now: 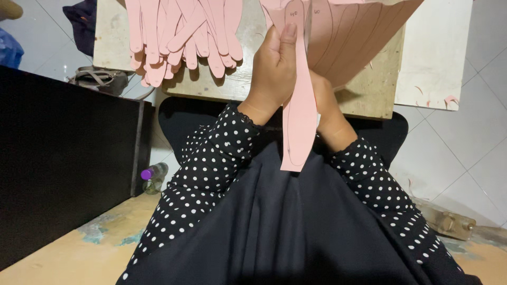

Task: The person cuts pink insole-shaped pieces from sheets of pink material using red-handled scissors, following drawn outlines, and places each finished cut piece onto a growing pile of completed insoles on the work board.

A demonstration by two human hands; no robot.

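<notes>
The left hand (272, 71) is closed around a long pink cut-out strip (299, 113), thumb pressed flat on its upper end, so the strip hangs down over the lap between both wrists. The right hand (327, 108) sits behind the strip, mostly hidden; I cannot tell how far it is closed. The strip looks light, thin and floppy, probably easy to crease, best pinched near an end. More pink strips (182, 37) lie heaped on the wooden worktop (369, 92).
</notes>
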